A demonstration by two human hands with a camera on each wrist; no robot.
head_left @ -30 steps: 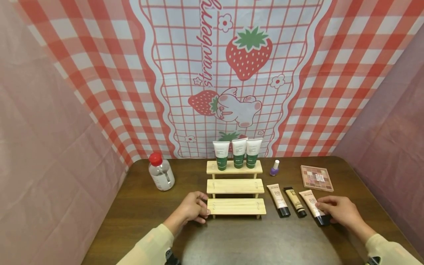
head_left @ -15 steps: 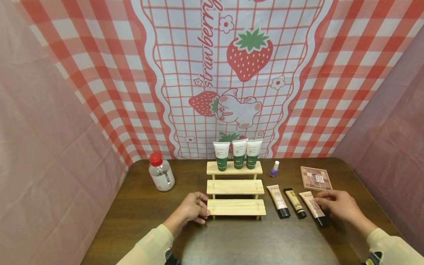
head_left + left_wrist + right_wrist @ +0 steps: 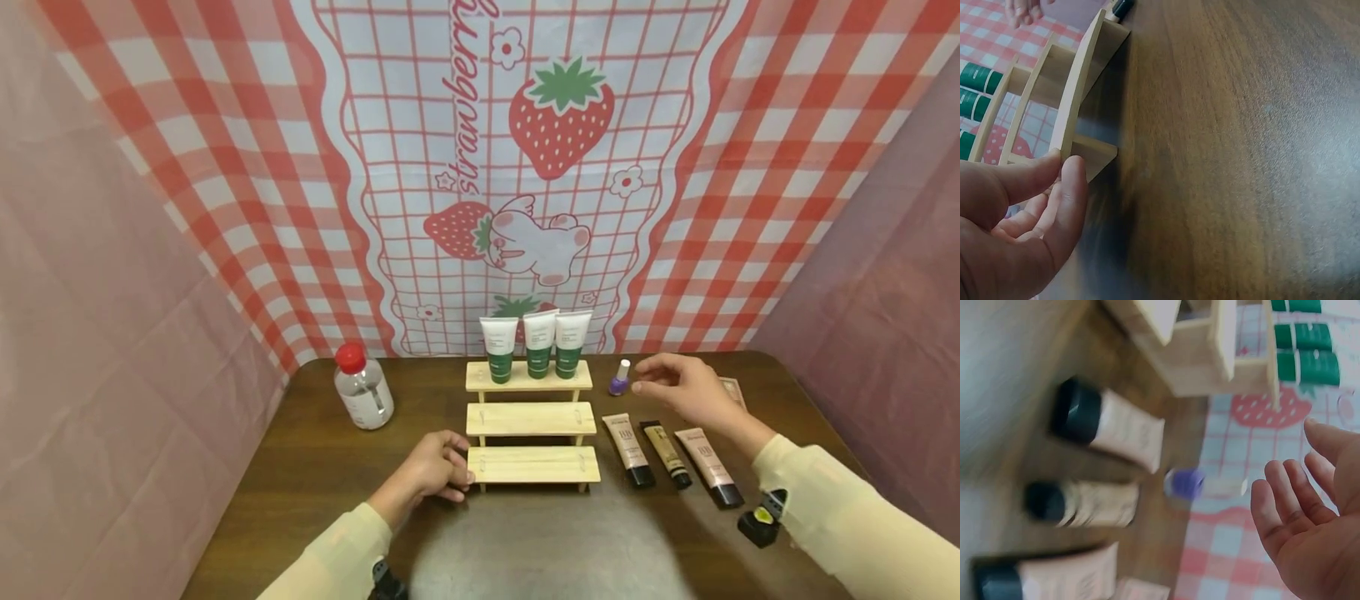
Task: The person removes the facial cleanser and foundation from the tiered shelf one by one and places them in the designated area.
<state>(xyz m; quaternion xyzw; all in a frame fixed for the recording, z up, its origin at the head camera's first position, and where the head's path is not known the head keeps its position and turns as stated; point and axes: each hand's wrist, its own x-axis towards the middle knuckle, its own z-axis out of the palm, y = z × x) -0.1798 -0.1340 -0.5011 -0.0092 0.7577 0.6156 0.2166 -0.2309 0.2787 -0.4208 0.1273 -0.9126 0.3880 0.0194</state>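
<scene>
My left hand (image 3: pixel 435 468) pinches the left end of the lowest step of a pale wooden three-step stand (image 3: pixel 534 464), thumb on one face and forefinger by the other in the left wrist view (image 3: pixel 1067 134). Three white and green squeeze tubes (image 3: pixel 498 350) stand on the top step. My right hand (image 3: pixel 686 387) hovers just right of a purple nail polish bottle (image 3: pixel 618 382) with a white cap. Its fingers are apart and hold nothing; the right wrist view shows a gap between them and the nail polish (image 3: pixel 1186 484).
Two BB cream tubes (image 3: pixel 628 450) (image 3: pixel 708 467) lie on the table with a smaller beige tube (image 3: pixel 666 454) between them. An eyeshadow palette (image 3: pixel 733 390) is mostly hidden behind my right hand. A red-capped clear bottle (image 3: pixel 364 392) stands at the left.
My right hand has left the rightmost BB cream tube and moved up and left toward the nail polish, now covering most of the palette. My left hand keeps its place on the stand.
</scene>
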